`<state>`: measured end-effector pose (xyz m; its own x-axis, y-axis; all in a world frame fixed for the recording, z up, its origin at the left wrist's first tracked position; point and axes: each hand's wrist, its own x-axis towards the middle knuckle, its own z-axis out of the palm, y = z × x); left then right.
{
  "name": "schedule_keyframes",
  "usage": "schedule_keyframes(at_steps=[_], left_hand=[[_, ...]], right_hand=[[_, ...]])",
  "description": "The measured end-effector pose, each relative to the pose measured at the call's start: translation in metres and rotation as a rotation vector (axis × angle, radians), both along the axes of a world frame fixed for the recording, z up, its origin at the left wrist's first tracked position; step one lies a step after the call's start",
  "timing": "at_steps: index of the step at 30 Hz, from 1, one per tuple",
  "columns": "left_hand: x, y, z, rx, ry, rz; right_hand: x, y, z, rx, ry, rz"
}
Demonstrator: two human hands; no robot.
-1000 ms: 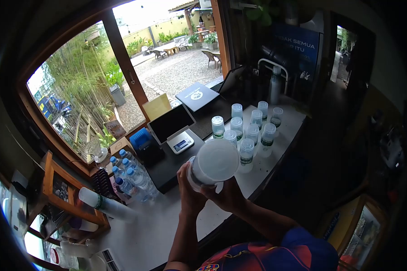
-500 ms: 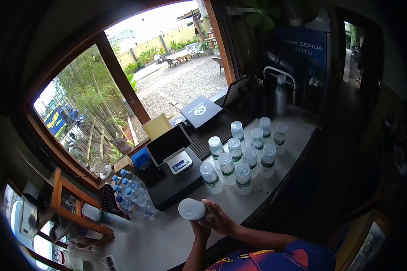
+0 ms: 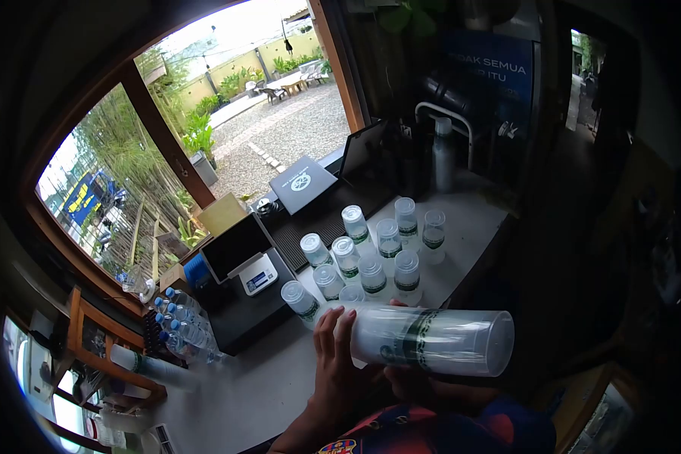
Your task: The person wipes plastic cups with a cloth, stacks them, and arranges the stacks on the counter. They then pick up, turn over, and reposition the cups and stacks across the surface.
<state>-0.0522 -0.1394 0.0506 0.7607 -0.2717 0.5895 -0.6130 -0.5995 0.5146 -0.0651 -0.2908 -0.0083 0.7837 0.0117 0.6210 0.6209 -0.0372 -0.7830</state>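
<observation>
A large translucent stack of plastic cups with a green printed band lies sideways in front of my body. My left hand is wrapped round its left end, fingers over the top. Partly hidden beneath the stack, my right hand supports it, with a fingertip showing at the upper edge. Just beyond are several upside-down cups with green labels, standing on the grey counter. The nearest ones are partly covered by the held stack.
Water bottles stand left of a black tablet stand with a white card reader. A dark folder lies by the window. A wooden rack with another cup stack is at the left.
The held stack has swung from pointing away, end-on, to lying sideways with its open end to the right. My left hand has risen onto it. The view has shifted right.
</observation>
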Motion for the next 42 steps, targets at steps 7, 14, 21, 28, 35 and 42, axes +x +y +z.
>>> schedule_keyframes(at_steps=[7,14,21,28,35,42], left_hand=[[0.081,-0.020,-0.023,-0.257,0.118,0.035],[0.076,0.012,-0.186,-0.405,0.307,0.100],[0.012,0.038,-0.205,-0.233,0.146,0.278],[0.025,0.069,-0.044,-0.521,0.150,0.278],[0.113,0.112,0.006,-0.394,0.147,0.310],[0.113,0.122,-0.069,-0.633,0.240,0.068]], right_hand=[[0.090,-0.008,0.026,0.182,0.193,0.149],[0.102,0.014,-0.080,-0.096,0.196,0.141],[0.038,0.027,-0.090,-0.035,0.047,0.256],[0.070,0.071,0.039,-0.020,-0.077,0.330],[0.150,0.122,0.086,-0.016,-0.118,0.205],[0.139,0.129,0.035,-0.154,-0.057,0.158]])
